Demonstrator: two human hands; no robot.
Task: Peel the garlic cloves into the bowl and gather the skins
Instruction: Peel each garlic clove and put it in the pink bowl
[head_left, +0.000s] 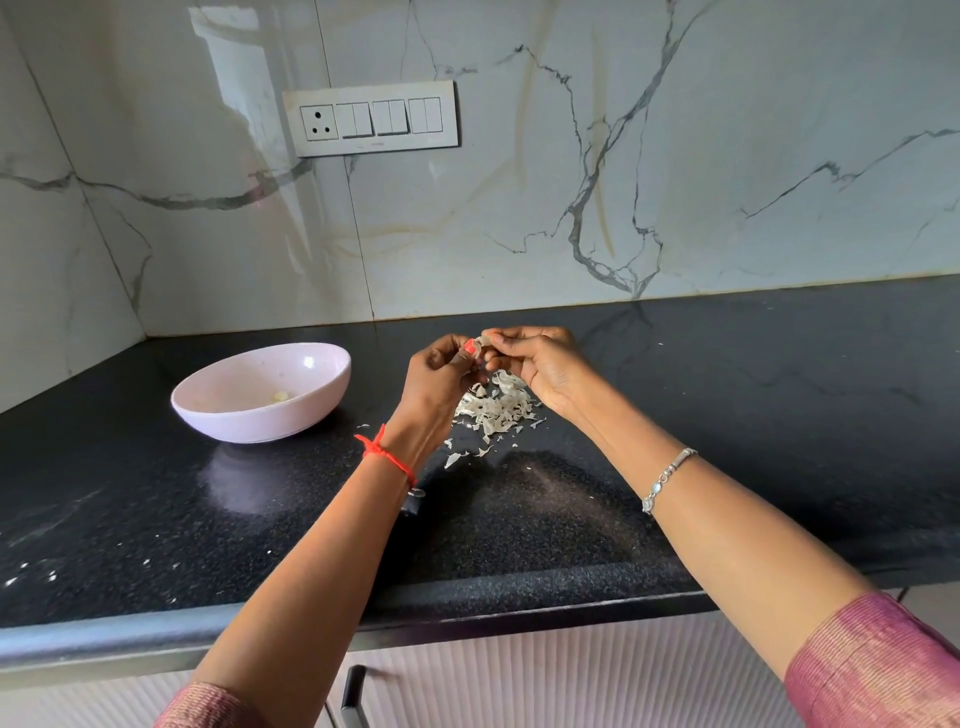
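White papery skin is coming off one clove, just right of the bowl.

You pinch the garlic clove (483, 342) from both sides. Your left hand (441, 376) and right hand (540, 364) each curl their fingertips onto it, right of the pink bowl (249, 427) and above the skins (496, 408) heaped on the counter. Peeling looks to be the step in hand. Next, the bare clove needs carrying left into the bowl, where one peeled clove (280, 396) lies, and stray skins need sweeping together. No writing is readable.

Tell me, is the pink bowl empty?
Not empty. The pink bowl stands upright, and something small and pale yellow, likely peeled garlic, lies inside at the bottom.
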